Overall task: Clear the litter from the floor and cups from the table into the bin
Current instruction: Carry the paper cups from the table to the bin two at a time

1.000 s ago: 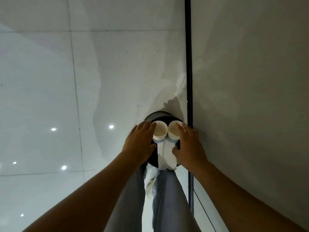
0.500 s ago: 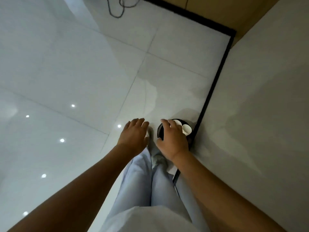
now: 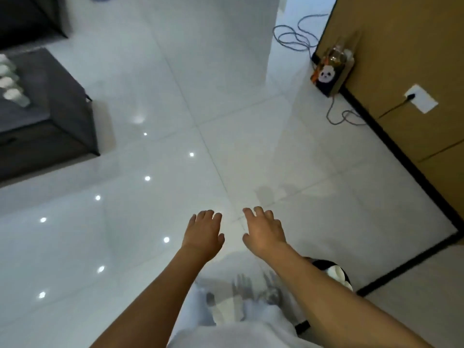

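My left hand [image 3: 204, 233] and my right hand [image 3: 265, 231] hover side by side over the glossy white floor, palms down, fingers relaxed, holding nothing. The black bin [image 3: 337, 273] stands low at the right in the corner by the wall, mostly hidden behind my right forearm; a white cup shows inside it. A row of several white cups [image 3: 11, 82] stands on the dark table [image 3: 50, 116] at the far left.
A box with a panda picture [image 3: 331, 71] holding bottles stands against the brown wall at the upper right. A cable [image 3: 296, 37] lies looped on the floor near it. A white wall socket [image 3: 421, 99] has a plug in it.
Both hands let go of the two cups over the bin and drew away empty. My view swung up and left, from the bin to the room with the table.
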Available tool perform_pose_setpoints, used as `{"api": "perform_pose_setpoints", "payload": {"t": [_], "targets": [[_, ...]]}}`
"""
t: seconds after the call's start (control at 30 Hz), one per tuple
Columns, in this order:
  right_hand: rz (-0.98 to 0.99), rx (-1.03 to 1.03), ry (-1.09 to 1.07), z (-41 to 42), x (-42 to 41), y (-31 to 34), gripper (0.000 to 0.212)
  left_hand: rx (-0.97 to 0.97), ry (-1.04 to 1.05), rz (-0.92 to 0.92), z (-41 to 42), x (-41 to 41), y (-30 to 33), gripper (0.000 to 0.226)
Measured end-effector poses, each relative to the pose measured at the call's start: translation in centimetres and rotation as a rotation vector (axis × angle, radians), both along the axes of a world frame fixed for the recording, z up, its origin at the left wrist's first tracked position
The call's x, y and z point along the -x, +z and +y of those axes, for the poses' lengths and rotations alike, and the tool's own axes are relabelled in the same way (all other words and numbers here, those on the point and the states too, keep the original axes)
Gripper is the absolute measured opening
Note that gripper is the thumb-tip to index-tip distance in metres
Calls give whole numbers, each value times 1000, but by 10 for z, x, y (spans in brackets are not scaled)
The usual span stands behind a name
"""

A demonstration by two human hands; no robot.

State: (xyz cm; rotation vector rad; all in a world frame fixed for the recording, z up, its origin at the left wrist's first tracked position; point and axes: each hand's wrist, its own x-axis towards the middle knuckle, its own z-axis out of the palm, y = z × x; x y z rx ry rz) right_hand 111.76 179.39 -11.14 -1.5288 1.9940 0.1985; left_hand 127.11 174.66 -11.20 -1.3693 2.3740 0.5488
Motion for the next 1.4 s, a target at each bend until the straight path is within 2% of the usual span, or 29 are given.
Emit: {"api": "perform_pose_setpoints", "payload": {"t": [0.3, 0.47, 0.8, 1.13, 1.4], "targets": [[-22, 80, 427, -132, -271, 15, 62, 2, 428, -20, -62, -281, 21, 53], [-44, 105, 617, -180, -390, 28, 62, 3, 622, -33, -77, -392, 30, 53], [-34, 54, 927, -303, -557, 24, 61, -10, 940, -9, -152, -546, 25, 52], [-41, 92, 1076, -486, -735, 48, 60, 22, 1155, 20, -301, -699, 47, 51], [-45, 57, 1176, -561, -883, 43, 61, 8, 1293, 54, -366, -837, 45, 52]]}}
